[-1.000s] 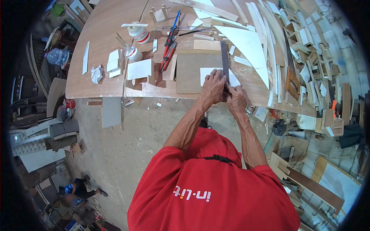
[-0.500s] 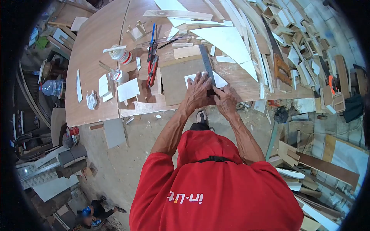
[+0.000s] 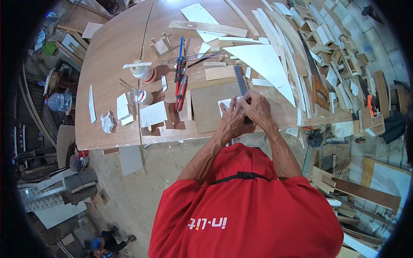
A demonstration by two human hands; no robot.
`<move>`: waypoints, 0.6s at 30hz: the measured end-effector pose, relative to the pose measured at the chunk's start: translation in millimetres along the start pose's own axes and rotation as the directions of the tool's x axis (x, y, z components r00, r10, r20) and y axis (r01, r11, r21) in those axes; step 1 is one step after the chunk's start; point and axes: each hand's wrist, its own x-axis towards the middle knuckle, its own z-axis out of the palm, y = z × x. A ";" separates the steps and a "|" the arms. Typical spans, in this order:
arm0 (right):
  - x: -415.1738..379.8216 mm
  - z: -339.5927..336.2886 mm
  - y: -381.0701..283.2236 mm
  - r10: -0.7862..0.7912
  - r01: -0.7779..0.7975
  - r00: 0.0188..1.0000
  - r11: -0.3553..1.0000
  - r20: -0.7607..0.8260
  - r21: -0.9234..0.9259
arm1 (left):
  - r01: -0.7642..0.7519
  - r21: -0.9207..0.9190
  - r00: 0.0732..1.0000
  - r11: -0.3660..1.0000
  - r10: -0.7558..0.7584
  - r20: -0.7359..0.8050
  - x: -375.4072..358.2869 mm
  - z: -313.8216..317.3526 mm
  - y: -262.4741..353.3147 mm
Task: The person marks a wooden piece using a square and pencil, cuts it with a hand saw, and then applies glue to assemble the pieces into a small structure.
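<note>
Near the table's front edge, my left hand [image 3: 232, 117] presses on a white piece [image 3: 224, 103] and the dark metal ruler [image 3: 240, 79], its fingers spread over them. Close against it, my right hand [image 3: 257, 107] is bent with its fingers drawn together at the ruler; whatever it pinches is hidden. A brown board [image 3: 208, 118] lies under the white piece. Left of the board are a red cutter [image 3: 181, 93] and a blue-and-black tool [image 3: 179, 60]. A large white triangular sheet [image 3: 266, 66] lies beyond my right hand.
On the wooden table [image 3: 103, 64] stand an open jar [image 3: 144, 73] and a smaller glue container [image 3: 142, 95]. White blocks [image 3: 153, 114] sit at its front left. A handsaw [image 3: 320, 92] lies at right beside piled wooden offcuts. Another person [image 3: 107, 243] is at the lower left.
The table view has shifted slightly right and down. My right hand has risen onto the ruler, its fingers now bunched, and both hands cover more of the white piece.
</note>
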 end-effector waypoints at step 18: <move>145.9 137.0 -53.2 -0.339 0.346 0.926 0.938 0.167 -0.015 | 0.096 0.024 0.988 0.995 -0.098 0.115 -0.6 15.2 -5.2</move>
